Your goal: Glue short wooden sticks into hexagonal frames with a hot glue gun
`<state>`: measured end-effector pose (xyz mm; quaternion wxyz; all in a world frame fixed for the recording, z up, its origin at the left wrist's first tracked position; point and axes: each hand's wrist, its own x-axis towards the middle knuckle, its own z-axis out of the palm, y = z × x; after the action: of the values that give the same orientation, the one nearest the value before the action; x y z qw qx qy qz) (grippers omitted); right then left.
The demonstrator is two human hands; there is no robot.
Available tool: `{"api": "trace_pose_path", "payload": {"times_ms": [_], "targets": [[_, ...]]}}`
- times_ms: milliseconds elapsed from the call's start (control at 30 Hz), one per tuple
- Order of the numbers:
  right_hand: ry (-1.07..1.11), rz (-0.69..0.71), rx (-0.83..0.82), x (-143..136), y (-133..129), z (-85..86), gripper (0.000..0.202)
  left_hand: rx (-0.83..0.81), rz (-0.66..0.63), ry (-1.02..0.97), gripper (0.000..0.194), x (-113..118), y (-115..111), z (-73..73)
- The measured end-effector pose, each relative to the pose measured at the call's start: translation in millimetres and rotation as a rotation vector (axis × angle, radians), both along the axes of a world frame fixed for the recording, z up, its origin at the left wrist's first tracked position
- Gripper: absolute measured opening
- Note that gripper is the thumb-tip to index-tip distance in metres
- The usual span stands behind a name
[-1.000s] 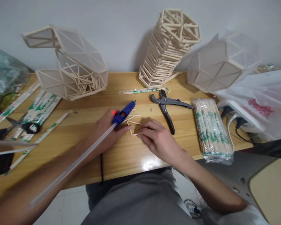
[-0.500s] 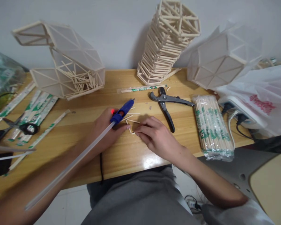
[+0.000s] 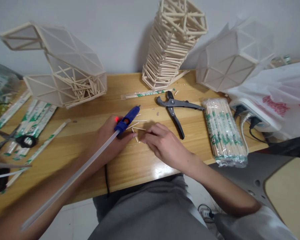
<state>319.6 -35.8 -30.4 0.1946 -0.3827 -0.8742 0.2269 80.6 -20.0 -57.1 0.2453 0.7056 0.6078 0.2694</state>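
Observation:
In my left hand point(image 3: 108, 139) is a blue glue gun point(image 3: 125, 123). Its nozzle points up and away, a red light glows near the grip, and a long translucent glue stick point(image 3: 72, 180) trails back over my forearm. My right hand point(image 3: 166, 143) is closed, its fingertips pinching at short cut wooden stick pieces point(image 3: 136, 136) that meet at angles on the table. My left thumb rests beside these pieces. The right fingertips partly hide the piece ends. A few more cut sticks point(image 3: 140, 120) lie just beyond, close to the gun.
Behind stand a stick tower point(image 3: 168, 50), a paper-panelled stick frame point(image 3: 72, 63) holding loose sticks, and another panelled form point(image 3: 230, 60). A pipe cutter point(image 3: 173, 108), packed chopsticks point(image 3: 223, 130), a power strip point(image 3: 255, 115), scissors point(image 3: 26, 140) and wrapped chopsticks point(image 3: 37, 123) surround the hands.
The whole view has shifted slightly, so things appear a little farther left. Both hands stay at the stick pieces, and the glue gun remains in my left hand.

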Motion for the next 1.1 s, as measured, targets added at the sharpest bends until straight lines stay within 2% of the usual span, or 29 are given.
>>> {"api": "trace_pose_path", "payload": {"times_ms": [867, 1100], "targets": [[0.005, -0.030, -0.041, -2.4, 0.2, -1.5, 0.023, 0.001, 0.015, -0.019, 0.046, 1.6, 1.8, 3.2], [0.022, -0.035, -0.032, -1.9, 0.6, -3.4, 0.023, 0.035, 0.007, -0.001, 0.047, -1.3, 1.4, -2.4]]}}
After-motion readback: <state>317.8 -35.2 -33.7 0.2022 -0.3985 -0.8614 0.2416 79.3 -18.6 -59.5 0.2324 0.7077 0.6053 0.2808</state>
